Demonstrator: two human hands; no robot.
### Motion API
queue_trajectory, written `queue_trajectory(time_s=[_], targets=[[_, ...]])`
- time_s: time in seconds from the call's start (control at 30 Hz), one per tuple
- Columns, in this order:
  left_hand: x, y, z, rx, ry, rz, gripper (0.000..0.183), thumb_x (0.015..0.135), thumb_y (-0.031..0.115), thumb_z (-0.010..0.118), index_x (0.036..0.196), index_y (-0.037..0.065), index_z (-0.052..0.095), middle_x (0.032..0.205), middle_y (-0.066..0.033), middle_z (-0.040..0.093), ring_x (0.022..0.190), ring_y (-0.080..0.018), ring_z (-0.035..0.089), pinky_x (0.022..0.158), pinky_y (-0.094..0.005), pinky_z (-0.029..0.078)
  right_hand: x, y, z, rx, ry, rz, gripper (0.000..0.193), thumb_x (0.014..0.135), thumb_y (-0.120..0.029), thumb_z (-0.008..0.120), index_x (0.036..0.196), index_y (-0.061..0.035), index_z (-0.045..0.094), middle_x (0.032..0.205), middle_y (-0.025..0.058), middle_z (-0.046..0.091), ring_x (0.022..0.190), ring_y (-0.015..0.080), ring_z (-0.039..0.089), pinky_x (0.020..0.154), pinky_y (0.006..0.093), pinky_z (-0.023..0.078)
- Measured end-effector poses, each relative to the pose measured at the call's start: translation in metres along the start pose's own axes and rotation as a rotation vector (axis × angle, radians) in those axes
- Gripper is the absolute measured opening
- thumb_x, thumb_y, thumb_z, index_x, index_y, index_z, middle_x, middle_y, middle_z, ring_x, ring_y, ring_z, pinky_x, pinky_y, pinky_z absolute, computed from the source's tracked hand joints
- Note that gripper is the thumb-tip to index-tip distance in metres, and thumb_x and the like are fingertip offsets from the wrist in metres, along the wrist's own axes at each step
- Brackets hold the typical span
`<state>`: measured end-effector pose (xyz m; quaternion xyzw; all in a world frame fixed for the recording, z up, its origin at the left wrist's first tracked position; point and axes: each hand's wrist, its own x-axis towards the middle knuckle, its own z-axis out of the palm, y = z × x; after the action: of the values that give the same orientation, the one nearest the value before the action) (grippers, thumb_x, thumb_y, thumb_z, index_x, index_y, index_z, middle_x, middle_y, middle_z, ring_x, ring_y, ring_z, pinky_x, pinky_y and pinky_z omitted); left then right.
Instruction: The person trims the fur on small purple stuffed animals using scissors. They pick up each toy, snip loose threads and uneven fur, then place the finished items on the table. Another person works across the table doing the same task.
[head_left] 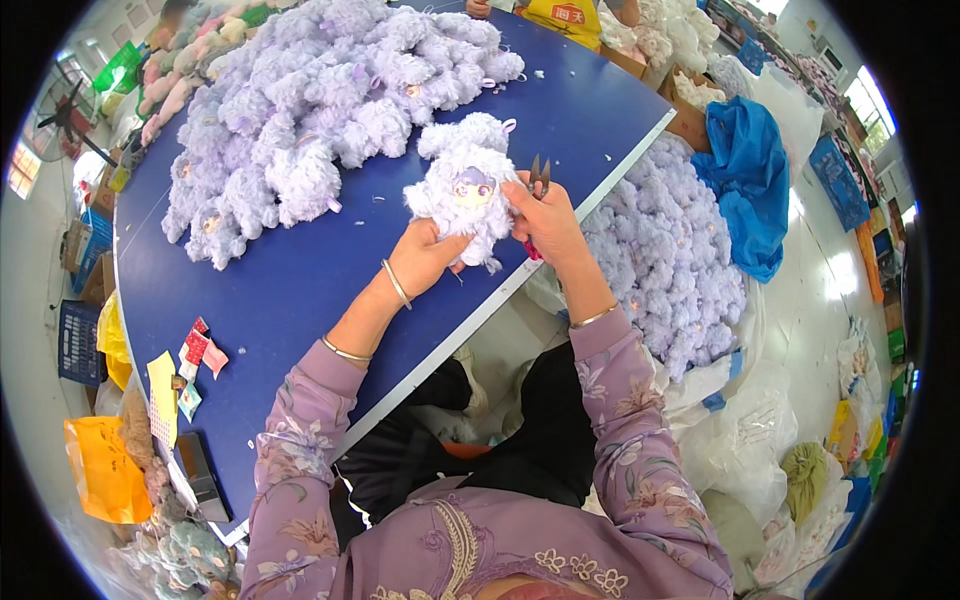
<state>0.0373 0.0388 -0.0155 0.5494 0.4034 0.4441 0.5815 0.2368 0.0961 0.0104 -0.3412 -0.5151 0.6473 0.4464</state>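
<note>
A fluffy lavender plush toy (462, 205) with a small printed doll face is held up over the near edge of the blue table. My left hand (432, 250) is closed on its lower left side, thumb across the front. At its right side, my right hand (548, 220) pinches the fur near the face. That same hand also grips a pair of small scissors (540, 176), dark blades pointing up past the fingers and a pinkish-red handle showing below. My right fingertips are partly hidden in the fur.
A big heap of lavender plush toys (300, 90) covers the far part of the blue table (300, 290). More fill a large bag (665, 250) right of the table. Small packets (205, 352), a yellow sheet (162, 395) and a dark box (200, 475) lie at the left. Someone's hand (479, 8) shows at the far edge.
</note>
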Motion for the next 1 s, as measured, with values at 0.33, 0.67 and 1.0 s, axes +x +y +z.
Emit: queue_trajectory(time_s=[0.33, 0.67, 1.0], targets=[[0.031, 0.017, -0.002, 0.109, 0.306, 0.334, 0.023, 0.095, 0.020, 0.055, 0.105, 0.001, 0.063, 0.084, -0.0018, 0.064, 0.069, -0.0060, 0.055, 0.061, -0.0197, 0.044, 0.002, -0.050, -0.073, 0.783, 0.157, -0.389, 0.037, 0.094, -0.037, 0.056, 0.110, -0.0035, 0.058, 0.088, 0.0087, 0.064, 0.043, 0.0058, 0.035, 0.037, 0.0227, 0.027], [0.118, -0.002, -0.027, 1.352, 0.446, 0.211, 0.061, 0.073, 0.023, 0.071, 0.129, 0.015, 0.050, 0.133, -0.0124, 0.049, 0.123, -0.0346, 0.043, 0.100, -0.0462, 0.040, 0.029, 0.030, -0.024, -0.319, 0.280, -0.238, 0.024, 0.086, -0.019, 0.065, 0.094, 0.0037, 0.061, 0.087, 0.0074, 0.066, 0.084, 0.0137, 0.061, 0.077, 0.0275, 0.047], [0.054, 0.006, 0.006, 1.064, 0.355, 0.137, 0.053, 0.073, 0.020, 0.073, 0.113, 0.001, 0.043, 0.087, -0.0248, 0.065, 0.082, -0.0430, 0.063, 0.070, -0.0483, 0.050, 0.021, 0.021, -0.013, -0.326, 0.237, -0.107, 0.061, 0.082, -0.036, 0.074, 0.119, 0.0067, 0.051, 0.100, 0.0112, 0.063, 0.095, 0.0155, 0.058, 0.085, 0.0286, 0.046]])
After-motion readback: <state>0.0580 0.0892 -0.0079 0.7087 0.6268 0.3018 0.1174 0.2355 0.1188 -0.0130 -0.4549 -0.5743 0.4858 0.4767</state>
